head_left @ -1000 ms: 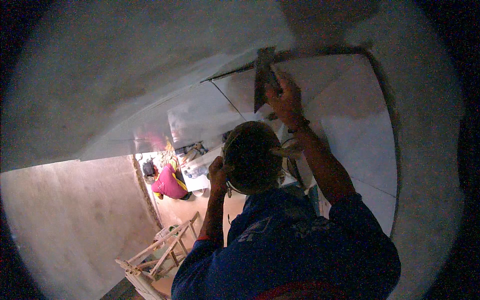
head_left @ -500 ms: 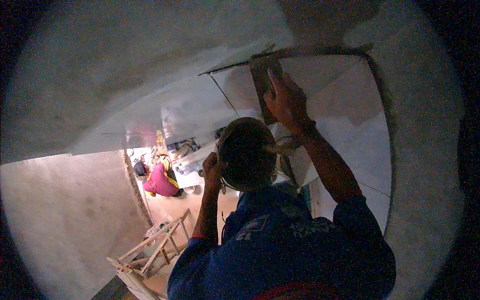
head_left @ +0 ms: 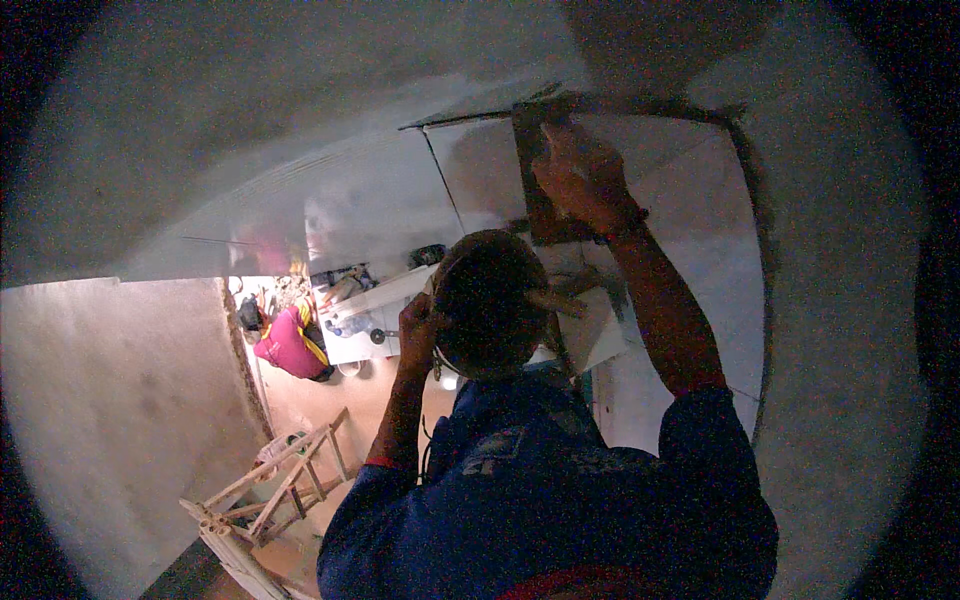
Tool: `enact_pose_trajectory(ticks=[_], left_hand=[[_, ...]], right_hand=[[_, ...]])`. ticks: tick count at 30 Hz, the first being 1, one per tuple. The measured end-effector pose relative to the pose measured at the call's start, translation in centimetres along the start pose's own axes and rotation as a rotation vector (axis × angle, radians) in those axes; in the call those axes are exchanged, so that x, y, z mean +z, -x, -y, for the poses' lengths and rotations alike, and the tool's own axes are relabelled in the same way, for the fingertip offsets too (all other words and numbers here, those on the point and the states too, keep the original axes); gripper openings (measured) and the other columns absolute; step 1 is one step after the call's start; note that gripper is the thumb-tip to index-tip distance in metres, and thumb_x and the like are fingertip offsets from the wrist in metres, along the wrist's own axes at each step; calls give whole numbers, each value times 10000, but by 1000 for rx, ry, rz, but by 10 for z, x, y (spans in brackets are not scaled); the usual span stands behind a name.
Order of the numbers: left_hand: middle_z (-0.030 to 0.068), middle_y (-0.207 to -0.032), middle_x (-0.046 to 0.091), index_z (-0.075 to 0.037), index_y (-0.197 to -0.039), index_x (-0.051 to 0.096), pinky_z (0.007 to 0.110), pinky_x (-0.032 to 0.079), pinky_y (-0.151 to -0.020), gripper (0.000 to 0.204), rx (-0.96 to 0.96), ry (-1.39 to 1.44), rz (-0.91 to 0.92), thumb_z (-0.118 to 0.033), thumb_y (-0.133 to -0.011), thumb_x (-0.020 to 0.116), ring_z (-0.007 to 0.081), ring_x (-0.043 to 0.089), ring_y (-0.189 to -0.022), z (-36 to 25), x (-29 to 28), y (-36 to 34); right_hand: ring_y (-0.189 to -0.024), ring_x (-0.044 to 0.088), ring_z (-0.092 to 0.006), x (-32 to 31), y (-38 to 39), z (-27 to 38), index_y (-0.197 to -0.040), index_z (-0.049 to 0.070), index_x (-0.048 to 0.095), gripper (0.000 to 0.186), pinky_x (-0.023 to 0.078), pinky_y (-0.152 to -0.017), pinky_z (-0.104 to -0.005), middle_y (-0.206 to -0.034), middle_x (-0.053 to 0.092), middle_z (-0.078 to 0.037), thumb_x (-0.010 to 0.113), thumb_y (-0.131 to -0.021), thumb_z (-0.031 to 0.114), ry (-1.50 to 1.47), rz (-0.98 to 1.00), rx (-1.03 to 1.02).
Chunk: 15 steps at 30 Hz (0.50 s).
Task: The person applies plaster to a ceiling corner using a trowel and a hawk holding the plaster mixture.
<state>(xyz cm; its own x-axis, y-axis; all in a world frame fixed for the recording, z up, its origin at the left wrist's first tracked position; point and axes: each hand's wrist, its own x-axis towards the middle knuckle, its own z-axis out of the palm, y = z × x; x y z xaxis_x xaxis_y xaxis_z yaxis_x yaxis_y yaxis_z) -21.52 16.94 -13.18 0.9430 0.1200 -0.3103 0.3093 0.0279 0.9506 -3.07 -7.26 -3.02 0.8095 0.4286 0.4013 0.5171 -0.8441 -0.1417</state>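
My left hand [head_left: 418,330] grips the rim of a round, dark bowl [head_left: 490,305] held in front of my chest. A short pale stick, like a tool handle, pokes out over its right side; what the bowl contains is too dark to make out. Raised at the upper right, my right hand [head_left: 590,180] is closed on a dark flat rectangular trowel [head_left: 540,215]. The trowel lies against large pale tiles [head_left: 690,180], with its top end at the dark joint along their upper edge. Its grip is hidden by my fingers.
A rough grey wall surface [head_left: 330,70] borders the tiles. Low at the left stands a wooden frame [head_left: 290,475] like a trestle or ladder. Beyond it, a person in a pink and yellow shirt [head_left: 290,340] crouches beside tools and a pale board [head_left: 350,345].
My right hand and the trowel have shifted slightly right along the tiles. The left hand still grips the bowl. The surroundings at lower left appear shifted left and up as the view turned.
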Motion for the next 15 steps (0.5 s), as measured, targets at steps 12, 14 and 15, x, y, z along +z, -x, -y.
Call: enact_pose_trajectory(ticks=[12,14,15], left_hand=[[-12,-636,427,-58,-659,435,258,334,-538,159,5,-81,-11,-71,-587,577,109,380,-595,2,-4,-13],[-16,-625,427,-60,-657,437,249,331,-537,151,4,-110,-2,-63,-595,575,105,380,-592,9,-3,-19],[-17,-619,428,-61,-655,438,244,330,-536,148,3,-128,-8,-59,-599,574,102,381,-591,5,-1,-20]], right_hand=[[-992,471,-330,-37,-25,4,-1136,211,498,426,372,-809,-493,-1106,485,-151,544,-722,125,219,31,-510],[-1023,447,-336,-39,-35,-6,-1129,215,505,408,361,-835,-488,-1146,455,-148,534,-732,125,293,213,-360],[-1038,435,-339,-40,-39,-11,-1125,217,508,399,356,-849,-486,-1167,440,-147,529,-737,126,326,298,-289]])
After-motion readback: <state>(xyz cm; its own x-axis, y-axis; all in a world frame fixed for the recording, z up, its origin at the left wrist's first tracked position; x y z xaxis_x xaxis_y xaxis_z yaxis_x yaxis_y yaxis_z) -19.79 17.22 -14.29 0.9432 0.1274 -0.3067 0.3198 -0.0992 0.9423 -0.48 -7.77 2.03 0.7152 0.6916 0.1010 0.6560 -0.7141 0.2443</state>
